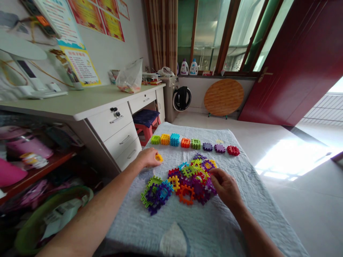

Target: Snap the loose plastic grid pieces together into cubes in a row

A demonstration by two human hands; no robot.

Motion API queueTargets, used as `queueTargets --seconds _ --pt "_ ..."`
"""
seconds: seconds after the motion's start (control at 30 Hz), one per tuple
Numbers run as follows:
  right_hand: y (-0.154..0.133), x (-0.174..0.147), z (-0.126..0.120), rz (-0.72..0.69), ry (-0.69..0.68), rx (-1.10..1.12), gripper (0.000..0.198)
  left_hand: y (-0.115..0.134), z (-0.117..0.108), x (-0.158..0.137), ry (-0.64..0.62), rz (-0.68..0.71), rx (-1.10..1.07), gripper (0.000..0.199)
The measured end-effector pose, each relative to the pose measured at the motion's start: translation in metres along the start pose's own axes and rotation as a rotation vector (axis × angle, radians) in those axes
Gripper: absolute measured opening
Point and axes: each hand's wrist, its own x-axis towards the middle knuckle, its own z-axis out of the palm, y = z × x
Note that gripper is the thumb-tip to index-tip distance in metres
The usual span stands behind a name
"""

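Note:
My left hand (150, 157) pinches a small yellow interlocking plastic piece (159, 157) just above the cloth, left of the loose pile. My right hand (227, 185) is at the pile's right edge, thumb and fingers a little apart, fingertips against the purple pieces (210, 184). The heap mixes flat notched squares and frames, among them an orange frame (187, 195), a yellow window piece (174, 183) and lime ones (188, 170). At its left lies a blue-purple cluster (163, 191) over a lime piece (146, 198).
Along the far side of the cloth-covered table (214, 228) stands a row of assembled blocks, including a blue cube (175, 140) and a red block (233, 150). A white desk (107, 101) and stool (146, 119) are at the left. A green basket (29, 228) sits low beside my left arm.

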Motion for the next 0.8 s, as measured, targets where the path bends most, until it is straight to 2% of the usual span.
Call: queueTargets --seconds 0.23,0.33,0.47,0.63,0.8 --pt "0.002 0.0 0.002 -0.01 0.0 -0.012 0.022 -0.005 0.001 0.002 0.06 0.07 -0.005 0.033" --pt "0.003 -0.001 0.002 -0.003 -0.001 -0.016 0.022 -0.008 -0.013 0.015 0.126 0.104 -0.01 0.038" --pt "0.002 -0.001 0.002 0.013 0.0 -0.006 0.023 -0.013 -0.039 0.051 0.223 0.175 0.02 0.041" --pt "0.003 0.0 0.0 0.022 0.025 -0.022 0.023 -0.014 -0.053 0.098 0.154 0.236 0.052 0.045" --pt "0.007 0.0 0.0 0.025 0.022 -0.045 0.022 -0.013 -0.051 0.119 0.064 0.278 0.071 0.049"
